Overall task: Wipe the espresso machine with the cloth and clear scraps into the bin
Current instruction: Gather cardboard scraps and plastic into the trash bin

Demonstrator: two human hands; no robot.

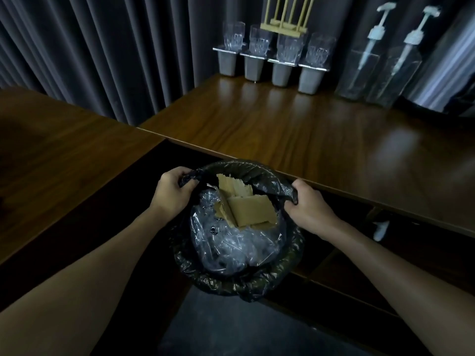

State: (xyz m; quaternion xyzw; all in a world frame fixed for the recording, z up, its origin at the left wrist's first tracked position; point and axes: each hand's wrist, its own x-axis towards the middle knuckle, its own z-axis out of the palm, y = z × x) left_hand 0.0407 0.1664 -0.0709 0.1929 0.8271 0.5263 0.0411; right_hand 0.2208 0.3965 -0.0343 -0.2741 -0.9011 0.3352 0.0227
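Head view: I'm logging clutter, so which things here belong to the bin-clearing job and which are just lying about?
In the job: left hand and right hand, both gripping the bin bag at its rim; cardboard scraps and clear plastic inside it.
Lying about: four glasses on grey stands, two pump bottles, all on the wooden counter.

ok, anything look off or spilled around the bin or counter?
Nothing spilled or broken. Only oddity: the black bin liner is lifted off the rim on its far side, bunched in the left hand and right hand. Cardboard pieces stick up over clear plastic wrap. Counter glasses stand upright.
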